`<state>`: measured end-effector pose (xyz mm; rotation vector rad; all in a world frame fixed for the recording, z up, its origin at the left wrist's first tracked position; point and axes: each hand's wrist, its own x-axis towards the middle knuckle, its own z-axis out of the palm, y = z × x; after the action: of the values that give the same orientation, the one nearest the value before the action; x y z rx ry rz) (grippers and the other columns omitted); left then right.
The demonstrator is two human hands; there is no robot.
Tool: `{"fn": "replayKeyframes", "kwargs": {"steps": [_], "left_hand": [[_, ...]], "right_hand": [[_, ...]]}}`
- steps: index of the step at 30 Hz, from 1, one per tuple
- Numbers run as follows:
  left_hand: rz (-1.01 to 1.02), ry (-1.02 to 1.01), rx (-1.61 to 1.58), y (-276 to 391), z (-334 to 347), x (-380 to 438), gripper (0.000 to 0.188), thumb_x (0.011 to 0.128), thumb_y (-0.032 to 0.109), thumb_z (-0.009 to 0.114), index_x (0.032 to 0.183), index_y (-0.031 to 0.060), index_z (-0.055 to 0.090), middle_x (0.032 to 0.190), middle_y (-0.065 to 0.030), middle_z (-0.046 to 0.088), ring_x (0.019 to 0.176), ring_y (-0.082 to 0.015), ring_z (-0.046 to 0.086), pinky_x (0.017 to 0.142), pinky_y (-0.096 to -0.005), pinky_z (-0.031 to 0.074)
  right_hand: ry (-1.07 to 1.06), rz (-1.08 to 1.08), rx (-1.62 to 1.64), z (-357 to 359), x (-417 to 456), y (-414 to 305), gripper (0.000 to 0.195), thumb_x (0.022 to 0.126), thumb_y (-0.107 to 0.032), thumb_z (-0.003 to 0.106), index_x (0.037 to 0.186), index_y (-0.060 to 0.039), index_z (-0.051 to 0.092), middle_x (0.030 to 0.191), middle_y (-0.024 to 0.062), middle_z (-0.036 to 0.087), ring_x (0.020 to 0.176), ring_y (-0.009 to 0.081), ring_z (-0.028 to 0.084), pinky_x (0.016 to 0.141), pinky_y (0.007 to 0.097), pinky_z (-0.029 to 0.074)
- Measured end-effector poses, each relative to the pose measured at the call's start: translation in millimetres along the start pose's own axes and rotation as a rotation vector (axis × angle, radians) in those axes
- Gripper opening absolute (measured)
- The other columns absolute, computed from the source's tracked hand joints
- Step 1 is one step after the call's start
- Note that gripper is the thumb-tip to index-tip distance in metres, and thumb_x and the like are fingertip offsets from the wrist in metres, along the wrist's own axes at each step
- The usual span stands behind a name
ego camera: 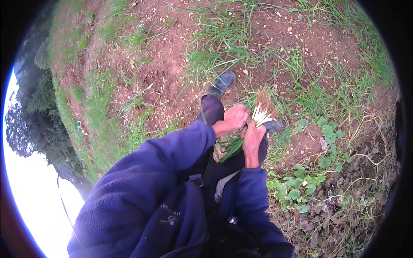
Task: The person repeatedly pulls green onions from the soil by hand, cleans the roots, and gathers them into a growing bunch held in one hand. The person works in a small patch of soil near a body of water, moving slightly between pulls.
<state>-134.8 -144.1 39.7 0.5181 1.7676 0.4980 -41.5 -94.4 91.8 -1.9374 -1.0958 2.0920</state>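
Note:
My right hand point(254, 137) is closed around a bunch of scallion-like plants, its white stems point(260, 116) fanning upward. Tangled brown roots point(266, 101) top the bunch, and its green leaves point(233, 148) hang below the hand, between my legs. My left hand point(236, 116) is curled against the left side of the bunch, at the level of the lower stems. Its fingertips are turned away, so whether they pinch a stem or leaf is hidden.
My dark boots point(222, 81) stand on reddish, stony soil point(164, 54). Grassy green clumps point(222, 42) grow ahead and in rows to the left. A broad-leaved vine point(297, 183) and dry plant litter point(338, 206) lie to the right. Trees point(35, 106) rise at far left.

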Motion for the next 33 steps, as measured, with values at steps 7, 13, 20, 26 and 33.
{"fn": "replayKeyframes", "kwargs": {"steps": [7,13,20,26,33], "left_hand": [[0.175,0.149,0.231,-49,-62,9,0.028,0.082,0.031,0.057,0.082,0.0061,0.068,0.086,-0.0194,0.068,0.076,-0.0383,0.067,0.068,-0.049,0.053],[-0.213,0.083,0.637,-141,-180,-13,0.033,0.088,0.029,0.055,0.084,0.0007,0.07,0.086,-0.0217,0.07,0.081,-0.0396,0.069,0.073,-0.0497,0.055],[-0.222,0.052,0.678,-206,-202,-88,0.028,0.087,0.024,0.055,0.078,-0.0007,0.066,0.083,-0.024,0.067,0.079,-0.0386,0.069,0.071,-0.0529,0.053],[-0.481,-0.134,0.764,-258,-229,-173,0.018,0.082,0.014,0.056,0.089,0.0022,0.067,0.09,-0.0245,0.068,0.084,-0.0419,0.068,0.072,-0.0521,0.053],[-0.585,-0.225,0.996,-263,-263,-233,0.023,0.081,0.013,0.054,0.1,0.0071,0.067,0.088,-0.0212,0.068,0.084,-0.0407,0.067,0.072,-0.0537,0.051]], "right_hand": [[0.22,-0.127,-0.299,-49,-55,-71,0.013,0.086,-0.003,0.06,0.078,0.0061,0.065,0.057,0.0067,0.059,0.043,0.0129,0.055,0.04,0.0268,0.05],[0.862,-0.254,-0.098,-121,-77,-136,0.025,0.095,-0.017,0.066,0.082,0.0032,0.065,0.061,0.0078,0.058,0.041,0.0099,0.049,0.037,0.0298,0.053],[0.919,-0.456,-0.079,-232,-54,-137,0.02,0.089,-0.011,0.067,0.084,0.0081,0.063,0.065,0.007,0.059,0.044,0.0133,0.052,0.039,0.0309,0.053],[0.862,-0.153,-0.409,-249,-16,-28,0.022,0.089,-0.012,0.06,0.093,0.0094,0.061,0.068,0.011,0.061,0.044,0.0183,0.054,0.034,0.0344,0.046],[0.882,0.12,-0.153,-263,-1,78,0.019,0.088,-0.006,0.06,0.082,0.0104,0.052,0.059,0.0073,0.051,0.04,0.0175,0.051,0.031,0.0328,0.053]]}}
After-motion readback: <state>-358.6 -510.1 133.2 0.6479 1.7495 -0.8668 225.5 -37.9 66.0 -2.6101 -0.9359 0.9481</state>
